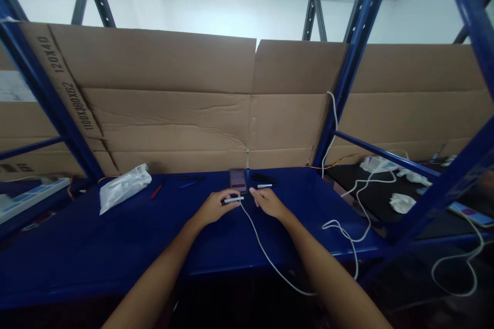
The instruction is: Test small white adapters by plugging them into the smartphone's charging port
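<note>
My left hand (213, 207) is closed around a slim white bar (233, 199), holding it level just above the blue table. A thin white cable (266, 255) meets the bar's right end and hangs down past the table's front edge. My right hand (269, 202) is a short way to the right, its fingers curled and its thumb towards the bar. Whatever is inside those fingers, if anything, is too small to make out. Behind both hands a dark phone (238, 180) with a lit screen rests near the cardboard. A small white stick (264, 185) lies beyond my right hand.
On the blue table (150, 247) are a white plastic bag (125, 188), a red pen (156, 192), a blue pen (188, 184) and black items (262, 178). Cardboard (173, 113) walls the back. A loose white cord (360, 239) crosses the right side near a blue post (349, 61).
</note>
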Demonstrator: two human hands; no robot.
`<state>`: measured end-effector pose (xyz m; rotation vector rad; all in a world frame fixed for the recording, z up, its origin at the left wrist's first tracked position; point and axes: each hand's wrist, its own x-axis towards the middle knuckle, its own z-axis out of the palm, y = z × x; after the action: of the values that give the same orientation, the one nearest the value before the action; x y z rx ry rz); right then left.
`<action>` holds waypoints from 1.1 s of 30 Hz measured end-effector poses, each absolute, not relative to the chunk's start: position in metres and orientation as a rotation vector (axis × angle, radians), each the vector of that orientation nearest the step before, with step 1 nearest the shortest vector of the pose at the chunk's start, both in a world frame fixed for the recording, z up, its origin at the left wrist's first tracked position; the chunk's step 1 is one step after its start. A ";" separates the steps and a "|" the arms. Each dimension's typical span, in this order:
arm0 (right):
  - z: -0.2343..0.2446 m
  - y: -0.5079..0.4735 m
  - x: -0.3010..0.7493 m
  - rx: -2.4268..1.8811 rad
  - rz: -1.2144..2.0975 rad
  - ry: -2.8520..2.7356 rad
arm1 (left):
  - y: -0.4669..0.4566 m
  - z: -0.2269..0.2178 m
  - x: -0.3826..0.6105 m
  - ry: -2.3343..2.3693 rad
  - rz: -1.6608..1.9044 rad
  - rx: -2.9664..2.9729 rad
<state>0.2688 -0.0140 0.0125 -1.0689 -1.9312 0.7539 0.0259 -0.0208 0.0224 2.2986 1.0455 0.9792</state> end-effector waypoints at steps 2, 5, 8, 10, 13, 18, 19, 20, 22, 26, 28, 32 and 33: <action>0.012 -0.014 0.269 -1.106 0.776 -1.928 | -0.021 0.023 0.027 1.018 0.987 2.315; 0.013 -0.014 0.269 -1.045 0.724 -1.929 | -0.022 0.026 0.027 1.087 0.906 2.328; 0.015 -0.014 0.269 -0.954 0.703 -1.936 | -0.024 0.028 0.025 1.159 0.847 2.324; 0.015 -0.014 0.268 -0.931 0.709 -1.932 | -0.025 0.028 0.024 1.162 0.833 2.318; 0.012 -0.015 0.268 -0.985 0.721 -1.966 | -0.025 0.026 0.025 1.142 0.841 2.334; 0.012 -0.017 0.267 -1.038 0.745 -2.011 | -0.025 0.027 0.028 1.036 0.903 2.386; 0.014 -0.018 0.267 -1.020 0.733 -2.005 | -0.026 0.029 0.028 1.033 0.886 2.394; 0.016 -0.019 0.267 -0.999 0.723 -1.998 | -0.026 0.030 0.028 1.045 0.866 2.402; 0.019 -0.021 0.266 -0.964 0.720 -1.969 | -0.027 0.032 0.027 1.084 0.832 2.413; 0.021 -0.022 0.266 -0.924 0.754 -1.913 | -0.029 0.033 0.026 1.127 0.793 2.386; 0.020 -0.022 0.267 -0.928 0.763 -1.922 | -0.029 0.032 0.027 1.135 0.763 2.359; 0.017 -0.021 0.268 -1.003 0.719 -2.010 | -0.028 0.028 0.028 1.061 0.784 2.345; 0.017 -0.021 0.269 -1.020 0.702 -2.028 | -0.028 0.027 0.028 1.032 0.800 2.342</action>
<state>0.2686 -0.0206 0.0167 -1.0202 -2.0279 0.7024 0.0284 -0.0278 0.0266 2.3423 1.0317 0.8000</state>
